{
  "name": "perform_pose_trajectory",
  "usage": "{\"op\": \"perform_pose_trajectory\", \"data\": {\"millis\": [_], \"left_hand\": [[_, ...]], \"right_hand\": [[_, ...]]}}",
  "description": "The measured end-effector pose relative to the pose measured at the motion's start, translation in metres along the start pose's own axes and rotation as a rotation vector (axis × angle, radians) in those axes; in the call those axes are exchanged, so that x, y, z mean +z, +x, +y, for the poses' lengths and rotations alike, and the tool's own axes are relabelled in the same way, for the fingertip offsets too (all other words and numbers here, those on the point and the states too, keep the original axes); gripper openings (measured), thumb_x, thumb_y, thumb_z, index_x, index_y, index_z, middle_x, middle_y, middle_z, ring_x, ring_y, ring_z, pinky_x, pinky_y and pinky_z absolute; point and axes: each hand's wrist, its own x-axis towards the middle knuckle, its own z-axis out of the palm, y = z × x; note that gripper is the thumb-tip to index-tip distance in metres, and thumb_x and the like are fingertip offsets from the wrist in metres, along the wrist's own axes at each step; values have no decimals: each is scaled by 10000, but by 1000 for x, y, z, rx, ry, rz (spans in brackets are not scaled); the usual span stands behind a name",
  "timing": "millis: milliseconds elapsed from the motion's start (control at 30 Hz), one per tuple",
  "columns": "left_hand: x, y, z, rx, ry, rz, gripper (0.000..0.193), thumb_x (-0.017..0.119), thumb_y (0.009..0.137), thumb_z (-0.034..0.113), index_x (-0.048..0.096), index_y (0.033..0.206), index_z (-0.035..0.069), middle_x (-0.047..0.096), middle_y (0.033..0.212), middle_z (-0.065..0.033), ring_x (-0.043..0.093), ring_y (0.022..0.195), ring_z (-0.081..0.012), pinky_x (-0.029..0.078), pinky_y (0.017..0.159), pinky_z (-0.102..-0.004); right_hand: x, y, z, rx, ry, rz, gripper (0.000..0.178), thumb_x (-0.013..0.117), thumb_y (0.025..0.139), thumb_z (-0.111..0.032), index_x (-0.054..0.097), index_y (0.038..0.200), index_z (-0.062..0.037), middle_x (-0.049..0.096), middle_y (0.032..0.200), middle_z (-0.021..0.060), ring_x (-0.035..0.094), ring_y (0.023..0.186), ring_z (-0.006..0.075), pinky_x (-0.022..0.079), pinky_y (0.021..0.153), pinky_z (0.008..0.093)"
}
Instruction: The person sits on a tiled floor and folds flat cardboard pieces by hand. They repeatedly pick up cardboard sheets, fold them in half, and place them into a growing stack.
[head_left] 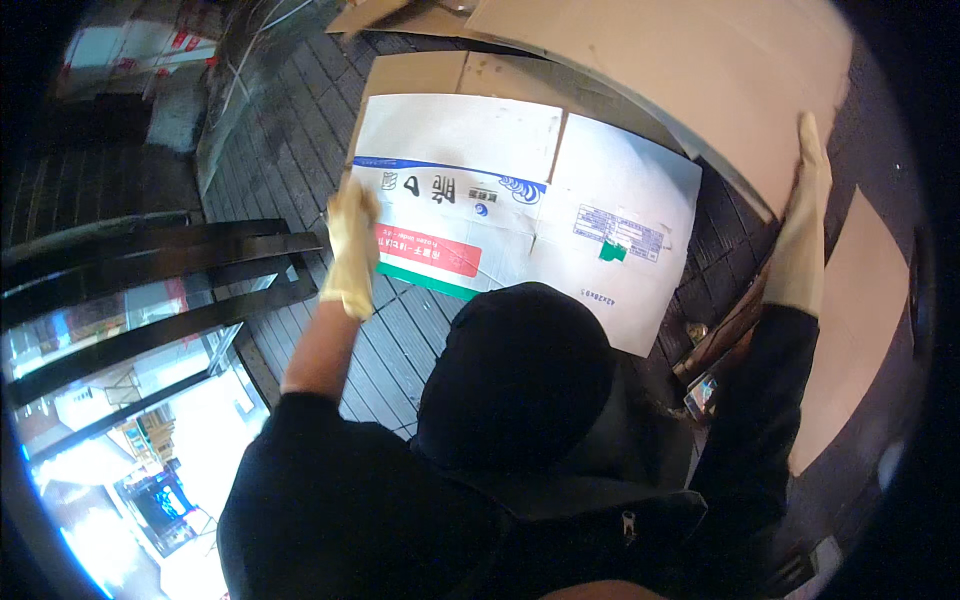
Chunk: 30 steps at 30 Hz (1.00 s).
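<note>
Both of my hands wear pale yellow rubber gloves. My left hand (350, 235) is at the left edge of a flattened cardboard carton (630, 190), its fingers curled and slightly blurred there. White with blue, red and green print, the carton lies on the dark slatted ground, a brown flap at its far side. My right hand (808, 170) grips the right edge of a large brown cardboard sheet (680, 60), which arches over the carton's far right part. The fingers behind that sheet are hidden. A rounded black shape covers part of the carton's near edge.
Another brown cardboard piece (860, 330) lies at the right. Dark-framed glass doors (150, 290) stand on the left, with a bright interior behind them. Small litter (703, 395) lies right of the carton. White and red packages (140, 60) are at the far left.
</note>
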Motion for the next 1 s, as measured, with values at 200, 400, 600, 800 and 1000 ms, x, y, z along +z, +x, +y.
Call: {"op": "perform_pose_trajectory", "data": {"millis": [200,400,600,800,1000], "left_hand": [[40,-149,18,-1329,-1592,-260,446,693,1158,382,491,819,174,471,737,5,476,622,-180,440,570,-351],[45,-149,36,-1267,-1770,-433,371,688,1160,407,588,1300,79,663,1169,-130,711,1143,-302,570,1089,-400],[63,-165,6,-779,-1292,-507,438,604,1207,377,608,1432,1,733,1244,-91,655,1053,-132,520,1013,-304],[12,-103,17,-650,-1480,-69,242,832,1067,299,672,1100,120,638,804,22,467,555,-59,334,475,-259],[-54,-104,97,-62,-1152,108,127,796,1084,153,739,1155,64,714,871,-22,633,713,-108,508,636,-270]], "right_hand": [[-31,88,65,244,-188,163,855,844,980,-555,623,1588,5,700,1523,201,704,1347,325,520,1161,433],[-8,-1,119,-546,-827,158,725,784,1031,-440,613,1591,-13,708,1494,293,699,1364,422,529,1179,461],[80,-201,167,-770,-1005,-683,850,824,960,-357,489,1669,-28,439,1721,354,387,1631,519,303,1368,544],[79,-250,208,-721,-1151,-917,908,728,991,-473,424,1706,-4,289,1778,392,190,1681,593,111,1383,654],[83,-240,205,-683,-1166,-906,892,721,1021,-448,395,1740,-32,266,1809,378,185,1701,587,144,1387,640]]}}
